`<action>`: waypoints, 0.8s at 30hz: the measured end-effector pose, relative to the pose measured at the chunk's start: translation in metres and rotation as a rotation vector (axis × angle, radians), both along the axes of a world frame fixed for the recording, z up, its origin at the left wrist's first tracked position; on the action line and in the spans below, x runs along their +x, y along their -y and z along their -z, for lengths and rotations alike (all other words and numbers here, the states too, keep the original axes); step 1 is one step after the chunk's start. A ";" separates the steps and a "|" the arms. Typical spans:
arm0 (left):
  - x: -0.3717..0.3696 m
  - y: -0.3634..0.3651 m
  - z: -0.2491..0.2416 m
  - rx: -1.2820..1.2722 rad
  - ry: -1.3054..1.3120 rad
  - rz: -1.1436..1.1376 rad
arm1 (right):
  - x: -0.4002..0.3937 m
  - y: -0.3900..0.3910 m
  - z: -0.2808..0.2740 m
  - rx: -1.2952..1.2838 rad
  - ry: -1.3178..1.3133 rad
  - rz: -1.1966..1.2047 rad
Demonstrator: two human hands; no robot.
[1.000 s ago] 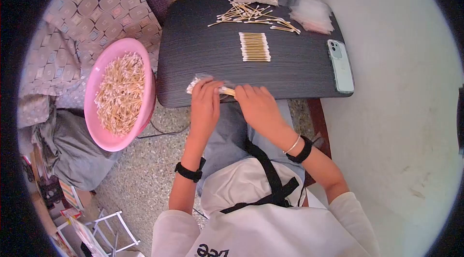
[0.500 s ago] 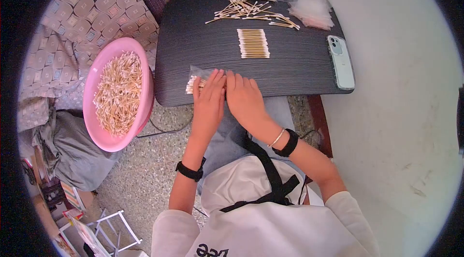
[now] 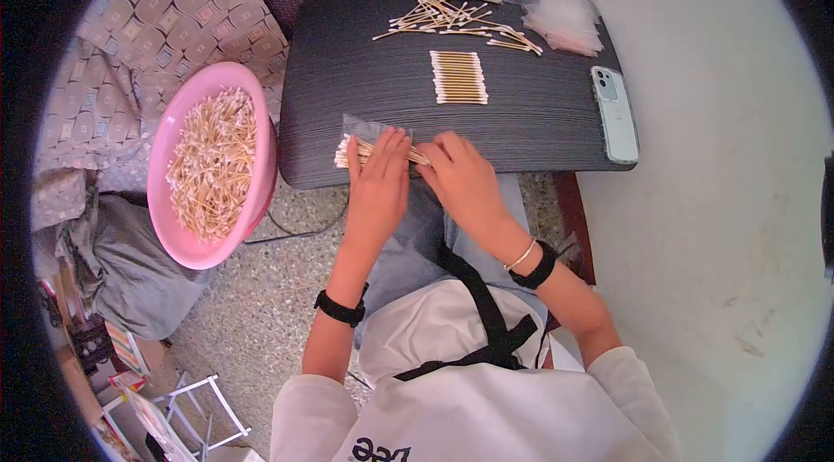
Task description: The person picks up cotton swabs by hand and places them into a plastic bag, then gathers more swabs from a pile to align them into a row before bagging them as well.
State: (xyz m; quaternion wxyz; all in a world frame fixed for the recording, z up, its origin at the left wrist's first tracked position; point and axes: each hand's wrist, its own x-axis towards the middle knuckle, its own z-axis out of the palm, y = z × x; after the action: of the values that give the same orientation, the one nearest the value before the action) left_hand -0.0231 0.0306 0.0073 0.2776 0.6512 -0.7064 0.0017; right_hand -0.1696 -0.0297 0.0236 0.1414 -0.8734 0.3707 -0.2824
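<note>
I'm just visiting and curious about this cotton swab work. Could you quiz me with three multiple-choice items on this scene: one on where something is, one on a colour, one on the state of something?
1. Where does the phone lie?
A. in the basin
B. on the right part of the dark table
C. on the floor

2. What colour is the basin of loose swabs?
A. pink
B. green
C. black

3. How do the swabs in the neat row at mid-table lie?
A. scattered crosswise
B. standing upright
C. side by side, parallel

Answers:
1. B: it lies flat near the table's right edge.
2. A: its rim and wall are pink.
3. C: they form a tidy block, unlike the loose swabs farther back. Meanwhile the left hand and right hand press a clear bag of swabs at the near edge.
</note>
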 end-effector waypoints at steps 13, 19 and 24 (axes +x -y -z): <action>0.002 0.003 -0.002 -0.015 -0.107 0.051 | 0.006 0.006 0.011 0.124 0.221 -0.097; 0.003 0.003 0.002 -0.056 -0.134 0.048 | 0.014 0.007 0.015 0.160 0.306 -0.096; 0.002 0.004 0.000 -0.092 -0.150 0.015 | 0.011 0.024 0.016 0.564 0.475 -0.157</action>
State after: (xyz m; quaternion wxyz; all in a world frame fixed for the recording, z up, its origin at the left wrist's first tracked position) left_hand -0.0210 0.0265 0.0072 0.3591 0.6309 -0.6876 -0.0166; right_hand -0.1590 -0.0539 0.0076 0.4798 -0.7360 0.3227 -0.3522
